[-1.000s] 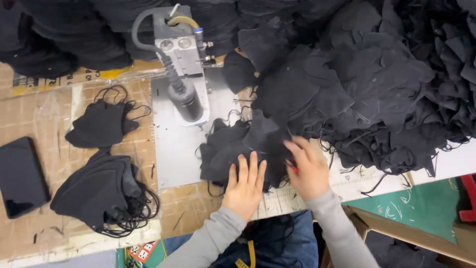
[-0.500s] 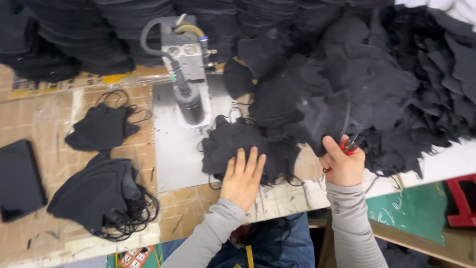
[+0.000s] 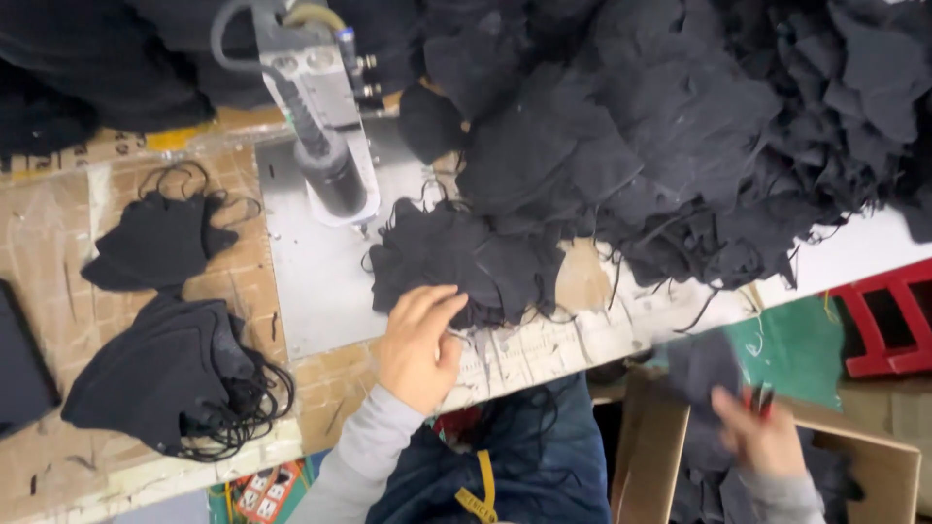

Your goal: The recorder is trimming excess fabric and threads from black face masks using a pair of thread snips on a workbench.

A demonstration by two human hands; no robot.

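Black masks lie under our flat, unclenched left hand; our blurred right hand grasps one mask piece over a cardboard box.

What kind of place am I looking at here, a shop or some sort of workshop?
Most likely a small workshop where black face masks are made. A huge heap of black masks covers the bench, a metal press-like machine stands over a steel plate, and finished stacks with ear loops lie beside it.
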